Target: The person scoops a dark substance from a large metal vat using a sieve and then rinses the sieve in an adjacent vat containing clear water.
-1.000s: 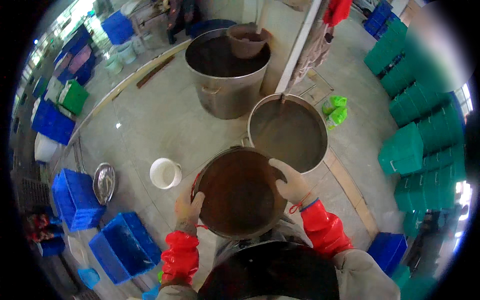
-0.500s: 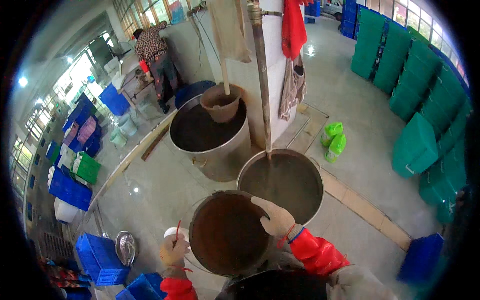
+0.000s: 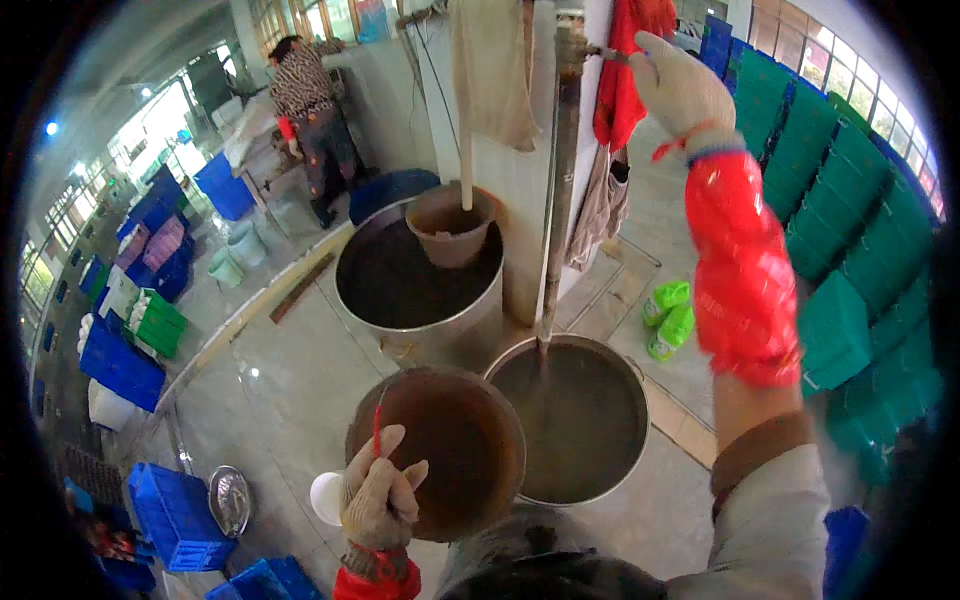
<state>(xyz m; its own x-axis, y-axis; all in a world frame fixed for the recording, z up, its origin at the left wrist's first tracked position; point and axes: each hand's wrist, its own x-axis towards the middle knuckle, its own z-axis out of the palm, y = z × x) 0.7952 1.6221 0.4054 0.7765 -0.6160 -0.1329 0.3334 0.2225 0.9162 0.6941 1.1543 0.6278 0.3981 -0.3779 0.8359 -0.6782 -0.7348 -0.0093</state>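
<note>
My gloved left hand [image 3: 380, 500] is closed, pinching a thin red strip [image 3: 378, 430] that sticks up above the fingers. It hovers over the near left rim of a brown bucket [image 3: 358, 420] with brownish liquid inside. My gloved right hand [image 3: 688, 92], in a red sleeve, is raised high at the upper right, fingers curled at the end of a tap handle [image 3: 608, 53]. That handle juts from an upright pipe [image 3: 562, 180]. Below the pipe, a round metal vat [image 3: 643, 432] holds murky grey water, with a stream running into it.
A larger metal vat [image 3: 450, 335] of dark liquid stands behind, with a brown long-handled dipper [image 3: 455, 245] over it. Green bottles [image 3: 672, 320] stand on the floor. Stacked green bins [image 3: 850, 220] line the right. Blue crates [image 3: 180, 515] lie left. Another person [image 3: 308, 110] works at the back.
My right hand has left the bucket's rim and risen to the tap handle. My left hand has moved up and right over the bucket, keeping the red strip. The bucket appears further left.
</note>
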